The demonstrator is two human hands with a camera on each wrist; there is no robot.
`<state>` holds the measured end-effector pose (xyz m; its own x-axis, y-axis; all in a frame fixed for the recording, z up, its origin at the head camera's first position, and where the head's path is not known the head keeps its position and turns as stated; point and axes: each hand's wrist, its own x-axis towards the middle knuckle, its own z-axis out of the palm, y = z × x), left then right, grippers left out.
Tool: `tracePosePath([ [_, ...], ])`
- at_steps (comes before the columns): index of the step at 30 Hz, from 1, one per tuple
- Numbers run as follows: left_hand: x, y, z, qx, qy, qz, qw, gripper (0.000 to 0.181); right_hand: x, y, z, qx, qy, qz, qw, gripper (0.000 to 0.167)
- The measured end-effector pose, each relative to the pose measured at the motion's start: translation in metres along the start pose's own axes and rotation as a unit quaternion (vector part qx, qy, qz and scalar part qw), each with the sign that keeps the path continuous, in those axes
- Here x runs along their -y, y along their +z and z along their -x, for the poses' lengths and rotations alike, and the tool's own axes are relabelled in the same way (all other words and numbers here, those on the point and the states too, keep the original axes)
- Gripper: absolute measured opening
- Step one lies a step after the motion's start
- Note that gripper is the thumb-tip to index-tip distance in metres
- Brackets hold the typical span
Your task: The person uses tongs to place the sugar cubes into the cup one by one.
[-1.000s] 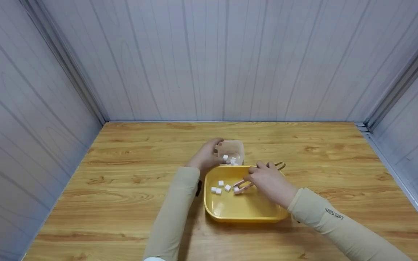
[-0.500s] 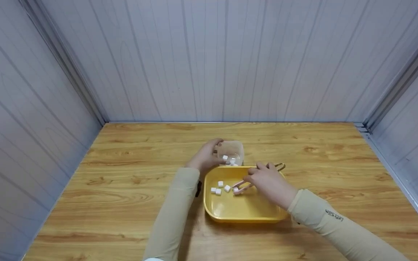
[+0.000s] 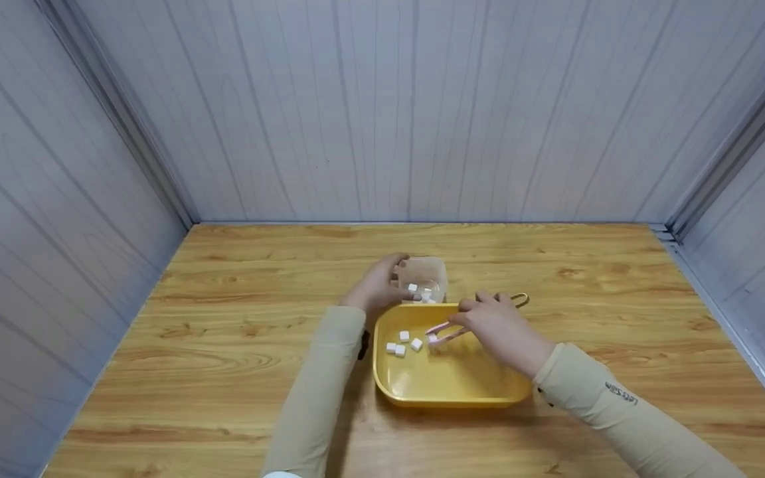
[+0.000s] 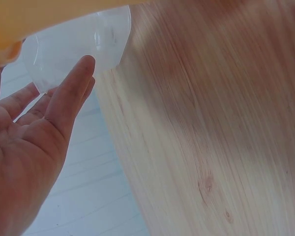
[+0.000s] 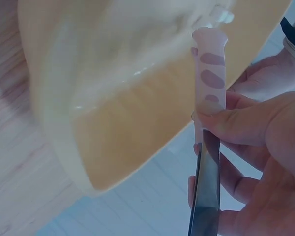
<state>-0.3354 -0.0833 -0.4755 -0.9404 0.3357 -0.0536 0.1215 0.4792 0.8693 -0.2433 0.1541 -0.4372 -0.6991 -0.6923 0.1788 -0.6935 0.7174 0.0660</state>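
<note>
My left hand (image 3: pixel 380 287) holds the left side of a small clear plastic container (image 3: pixel 422 267), with fingers at its far side and thumb at the near side. Several white cubes lie inside the container. In the left wrist view, the fingers (image 4: pixel 71 91) lie against the clear wall. My right hand (image 3: pixel 499 328) pinches tongs (image 3: pixel 447 335) with pink tips and a metal handle, thumb on one arm. The tips are low over a yellow tray (image 3: pixel 452 400); a white cube seems to be between them. Several white cubes (image 3: pixel 400 350) lie at the tray's left.
The clear container stands directly behind the tray's far rim. A wood-grain table (image 3: pixel 223 358) carries both, and pale panel walls (image 3: pixel 382 119) enclose it at the back and sides.
My right hand and the tongs have moved slightly right and up, away from the tray floor, and the cube at the tips appears to go with them. My left hand stays in place.
</note>
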Motion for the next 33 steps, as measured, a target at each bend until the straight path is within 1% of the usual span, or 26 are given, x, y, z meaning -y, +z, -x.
tracePosePath([
  [5, -0.001, 0.001, 0.001, -0.003, -0.001, -0.005, 1.0, 0.083, -0.004, -0.013, -0.004, -0.005, 0.015, 0.0, 0.9999, 0.036],
  [10, 0.0, 0.002, 0.0, -0.003, 0.002, -0.003, 1.0, 0.082, -0.009, -0.024, -0.011, -0.013, 0.039, -0.004, 0.9991, 0.034],
  [15, -0.001, 0.0, -0.001, -0.005, 0.012, -0.017, 0.9998, 0.083, -0.014, -0.031, -0.02, -0.022, 0.073, -0.013, 0.997, 0.043],
  [18, -0.002, -0.001, -0.001, -0.006, 0.014, -0.028, 0.9995, 0.083, -0.017, -0.031, -0.026, -0.02, 0.097, -0.017, 0.995, 0.044],
  [22, -0.002, -0.001, -0.001, -0.003, 0.018, -0.036, 0.9992, 0.083, -0.022, -0.029, -0.032, -0.016, 0.118, -0.022, 0.9927, 0.044],
  [27, -0.001, 0.0, -0.001, -0.002, 0.023, -0.02, 0.9995, 0.084, -0.026, -0.024, -0.037, -0.019, 0.12, -0.027, 0.9922, 0.044],
  [33, -0.002, 0.0, 0.0, -0.004, 0.01, -0.008, 0.9999, 0.084, -0.03, -0.018, -0.041, -0.014, 0.128, -0.032, 0.9912, 0.044],
])
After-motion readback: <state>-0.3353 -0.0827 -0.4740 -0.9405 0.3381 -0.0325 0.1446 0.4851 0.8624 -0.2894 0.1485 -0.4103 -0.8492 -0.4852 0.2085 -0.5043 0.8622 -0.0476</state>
